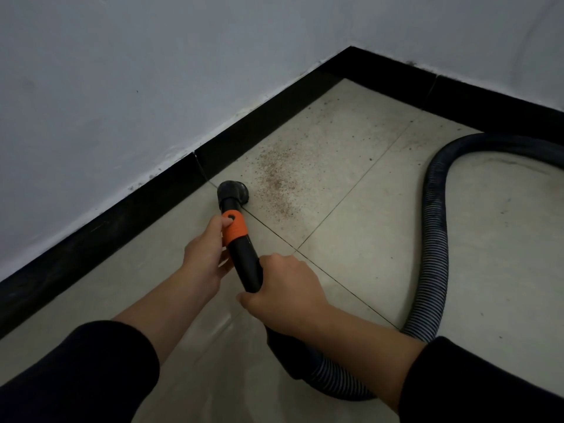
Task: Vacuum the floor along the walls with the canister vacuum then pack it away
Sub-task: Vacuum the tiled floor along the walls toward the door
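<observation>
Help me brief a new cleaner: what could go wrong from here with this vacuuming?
1. The nozzle sits beside the grit patch, not on it. A fast sweep might scatter grains toward the baseboard.
2. The hose loops across the tiles on the right. Tugging the wand could drag it through the loose specks there.

black skirting (pixel 128 209) walling the left, ribbed hose (pixel 436 227) looping right, open tiled floor (pixel 351 184) between

Black skirting board (pixel 274 120) round the corner.
</observation>
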